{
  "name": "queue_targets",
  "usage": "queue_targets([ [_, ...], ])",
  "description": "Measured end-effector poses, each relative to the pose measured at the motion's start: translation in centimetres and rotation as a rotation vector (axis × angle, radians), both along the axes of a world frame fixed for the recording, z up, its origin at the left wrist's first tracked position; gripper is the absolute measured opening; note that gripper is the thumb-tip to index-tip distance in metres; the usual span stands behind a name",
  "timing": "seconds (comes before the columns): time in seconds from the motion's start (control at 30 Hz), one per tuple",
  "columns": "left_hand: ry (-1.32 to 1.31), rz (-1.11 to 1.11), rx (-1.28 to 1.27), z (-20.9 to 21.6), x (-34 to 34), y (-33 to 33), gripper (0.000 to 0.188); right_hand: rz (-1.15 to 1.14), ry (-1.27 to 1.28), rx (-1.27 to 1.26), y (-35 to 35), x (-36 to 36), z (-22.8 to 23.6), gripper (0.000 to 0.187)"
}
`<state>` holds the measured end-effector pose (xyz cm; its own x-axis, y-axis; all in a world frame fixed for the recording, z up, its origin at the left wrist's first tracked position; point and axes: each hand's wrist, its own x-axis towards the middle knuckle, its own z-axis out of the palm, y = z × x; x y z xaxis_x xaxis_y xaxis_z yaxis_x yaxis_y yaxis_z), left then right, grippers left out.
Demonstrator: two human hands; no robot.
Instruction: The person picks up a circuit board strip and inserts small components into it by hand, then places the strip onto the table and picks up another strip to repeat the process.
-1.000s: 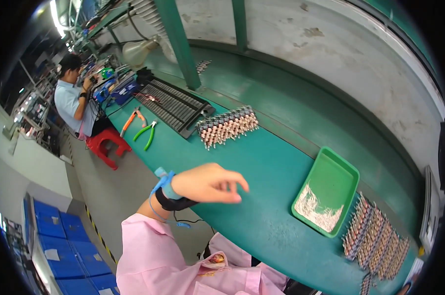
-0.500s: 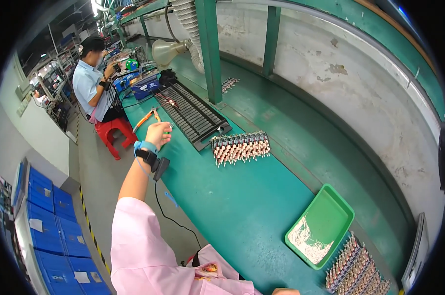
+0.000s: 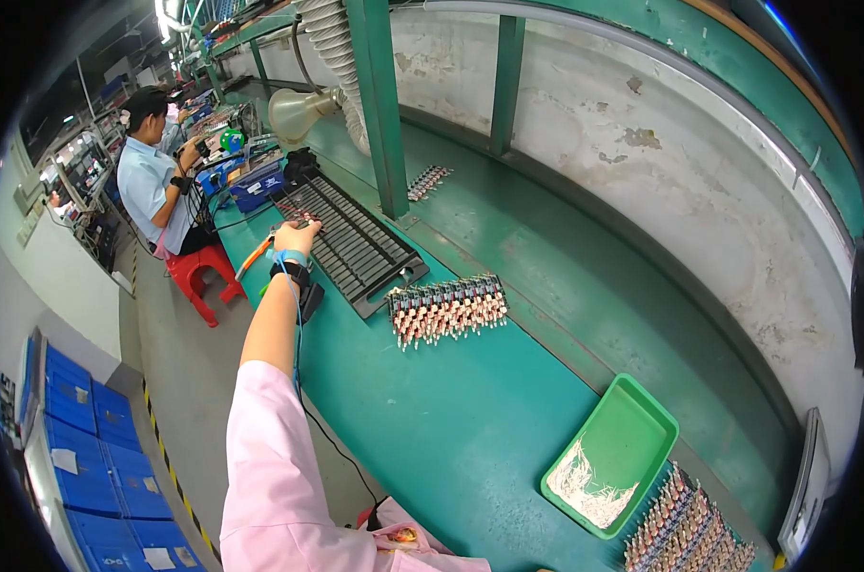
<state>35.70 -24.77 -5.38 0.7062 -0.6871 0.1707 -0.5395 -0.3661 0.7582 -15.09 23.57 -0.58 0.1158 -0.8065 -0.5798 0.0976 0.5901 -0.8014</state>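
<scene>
My left hand (image 3: 297,235) is stretched far out to the left end of the green bench (image 3: 432,410). It rests at the near left edge of a black slotted tray (image 3: 356,243), its fingers curled and hidden behind the back of the hand. A blue strap and a black band sit on that wrist, and the sleeve is pink. Orange-handled pliers (image 3: 254,257) lie just left of the hand. A row of small upright components (image 3: 448,307) stands to the right of the black tray. My right hand is out of view.
A green tray (image 3: 642,429) with pale wire scraps sits at the near right, beside more racked components (image 3: 689,529). A green post (image 3: 380,105) and an extraction funnel (image 3: 294,112) rise behind the black tray. A co-worker (image 3: 155,181) sits on a red stool (image 3: 195,272). Blue bins (image 3: 79,419) line the floor.
My left arm has reached out from near my body to the far left, ending at the black slotted tray. The view has swung left and up along the bench.
</scene>
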Motion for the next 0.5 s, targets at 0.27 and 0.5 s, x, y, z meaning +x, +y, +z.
queue_targets([
  [0.27, -0.270, 0.144, 0.302, 1.6, -1.6, -2.1, 0.067, -0.073, -0.008, -0.006, -0.4, -0.1, -0.5, 0.006],
  [0.5, -0.179, -0.024, 0.151, 0.2, 2.1, -3.7, 0.046, -0.101, -0.028, -0.037, -0.6, 0.0, -0.4, 0.009],
])
